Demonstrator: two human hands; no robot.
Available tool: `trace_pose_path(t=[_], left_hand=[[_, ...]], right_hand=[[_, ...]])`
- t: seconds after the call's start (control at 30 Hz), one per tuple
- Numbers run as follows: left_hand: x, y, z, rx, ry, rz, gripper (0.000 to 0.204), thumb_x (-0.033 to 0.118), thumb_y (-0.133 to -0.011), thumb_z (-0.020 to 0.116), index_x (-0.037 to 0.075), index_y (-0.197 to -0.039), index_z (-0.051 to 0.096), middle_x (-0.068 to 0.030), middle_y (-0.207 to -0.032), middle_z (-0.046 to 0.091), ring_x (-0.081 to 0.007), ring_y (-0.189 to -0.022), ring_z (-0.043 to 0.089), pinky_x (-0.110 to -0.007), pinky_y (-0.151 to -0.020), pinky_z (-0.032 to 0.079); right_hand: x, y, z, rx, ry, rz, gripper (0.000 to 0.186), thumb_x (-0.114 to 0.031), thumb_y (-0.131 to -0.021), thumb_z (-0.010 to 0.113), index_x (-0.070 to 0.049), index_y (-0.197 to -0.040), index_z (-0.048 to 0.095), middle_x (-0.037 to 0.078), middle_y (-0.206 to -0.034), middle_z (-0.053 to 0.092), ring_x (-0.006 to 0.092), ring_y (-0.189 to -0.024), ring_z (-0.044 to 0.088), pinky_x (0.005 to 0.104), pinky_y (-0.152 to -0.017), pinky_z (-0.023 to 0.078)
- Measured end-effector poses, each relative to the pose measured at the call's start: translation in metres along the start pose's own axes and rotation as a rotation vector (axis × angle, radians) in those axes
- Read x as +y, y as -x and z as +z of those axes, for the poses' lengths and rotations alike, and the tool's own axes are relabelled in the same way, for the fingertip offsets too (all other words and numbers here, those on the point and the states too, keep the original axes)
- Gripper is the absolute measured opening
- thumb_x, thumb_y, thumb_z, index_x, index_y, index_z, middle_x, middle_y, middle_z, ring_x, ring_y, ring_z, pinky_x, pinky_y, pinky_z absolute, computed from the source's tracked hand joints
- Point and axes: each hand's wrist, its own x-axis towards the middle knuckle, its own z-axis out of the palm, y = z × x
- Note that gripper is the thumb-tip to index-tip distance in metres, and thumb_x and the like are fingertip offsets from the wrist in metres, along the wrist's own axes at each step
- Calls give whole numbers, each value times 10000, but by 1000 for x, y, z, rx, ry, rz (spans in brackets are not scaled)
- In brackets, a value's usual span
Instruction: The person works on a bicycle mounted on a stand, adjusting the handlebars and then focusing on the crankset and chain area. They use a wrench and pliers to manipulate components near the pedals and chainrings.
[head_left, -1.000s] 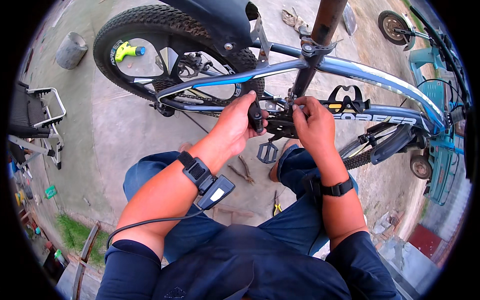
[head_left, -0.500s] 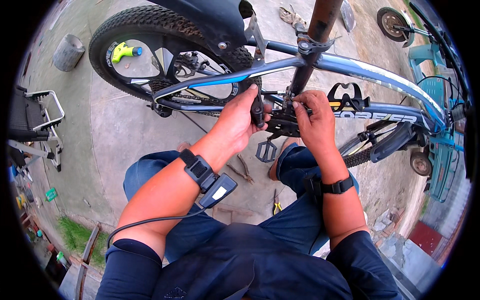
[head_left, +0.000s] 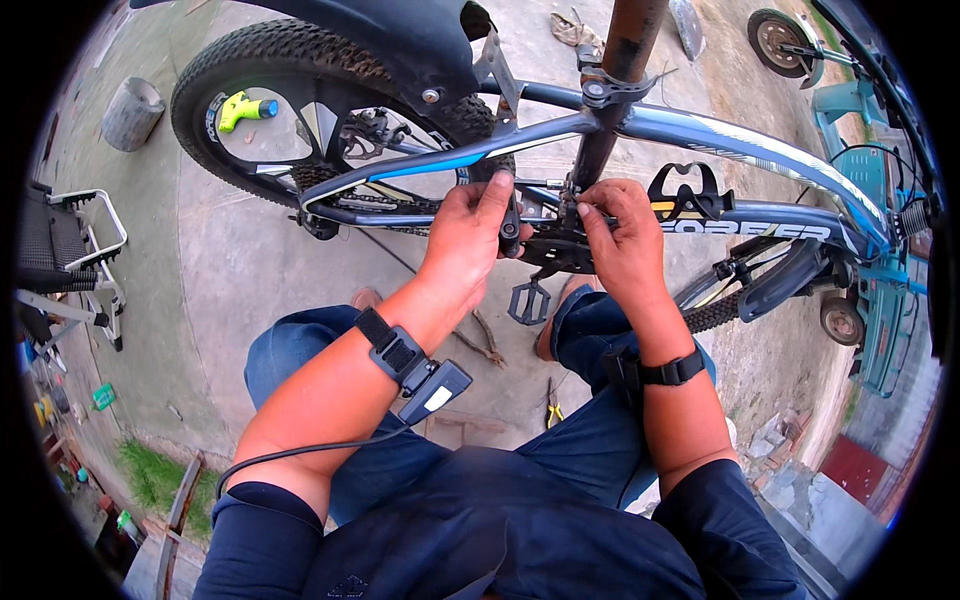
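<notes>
A bicycle with a dark grey and blue frame (head_left: 420, 176) is in front of me, its rear wheel (head_left: 287, 150) toward the left. My left hand (head_left: 466, 238) is closed around a black bar-shaped piece (head_left: 510, 228) with a rounded end, beside the chainring (head_left: 562, 251). Its exact kind is unclear. Just to the right, my right hand (head_left: 628, 232) pinches with thumb and forefinger at the small metal mechanism (head_left: 568, 200) low on the seat tube. Whatever lies between those fingertips is too small to make out. Below the chainring hangs a black pedal (head_left: 530, 302).
Yellow-handled pliers (head_left: 554, 405) lie on the concrete between my legs, near a forked stick (head_left: 487, 340). A yellow-green drill-like tool (head_left: 243, 111) shows through the rear wheel. At left stand a folding chair (head_left: 75, 240) and a concrete cylinder (head_left: 133, 115); a teal vehicle (head_left: 868, 200) is at right.
The bicycle appears shifted slightly left and up in the view. My left hand has turned a little, and its fingertips show less past the black piece. My right hand keeps its pinch.
</notes>
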Motion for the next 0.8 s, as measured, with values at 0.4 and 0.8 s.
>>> trace_pose_path(t=[0.4,0.8], left_hand=[[16,22,6,-55,29,-69,333,408,-1020,589,83,-1093,600,-55,-947,672,-143,-748,655,-264,-582,461],[33,25,9,-30,115,-259,436,562,-975,597,127,-1002,613,-58,-812,660,-145,-650,610,-259,-542,432]], right_hand=[[-1,2,0,35,53,30,125,-41,-849,713,-33,-974,722,151,-1119,614,309,-1002,632,372,-847,523],[1,1,0,-38,-70,90,105,-40,-845,711,-34,-948,730,206,-1374,575,326,-1162,636,379,-871,548]])
